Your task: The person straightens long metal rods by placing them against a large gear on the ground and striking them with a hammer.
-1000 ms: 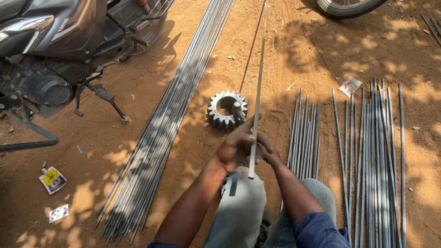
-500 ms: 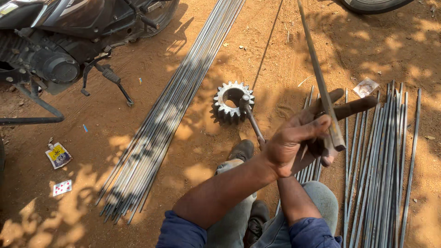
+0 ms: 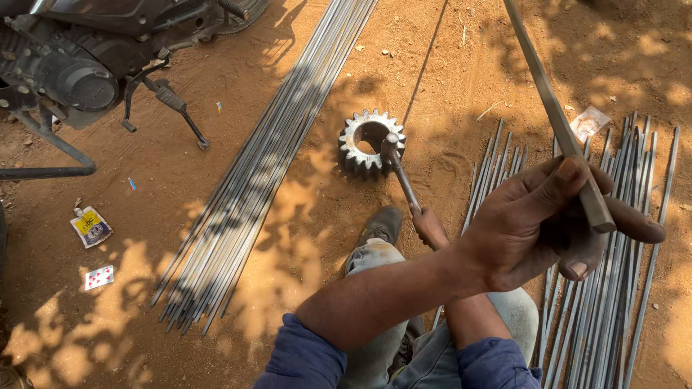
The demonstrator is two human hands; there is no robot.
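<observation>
On bare red earth beside a long bundle of rods (image 3: 267,166), your left hand (image 3: 533,230) and right hand (image 3: 613,230) close their fingers around a thin grey rod (image 3: 551,108), angled upward. A yellow packet (image 3: 91,225) and a small white red-dotted card (image 3: 99,277) lie left.

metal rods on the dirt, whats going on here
A person sitting on the ground holds one metal rod in both hands, the left hand wrapped over the right hand, out over the rods lying on their right side. A hammer rests with its head on a steel gear just past their shoe. A longer bundle of rods lies to the left, near a parked motorbike.
</observation>
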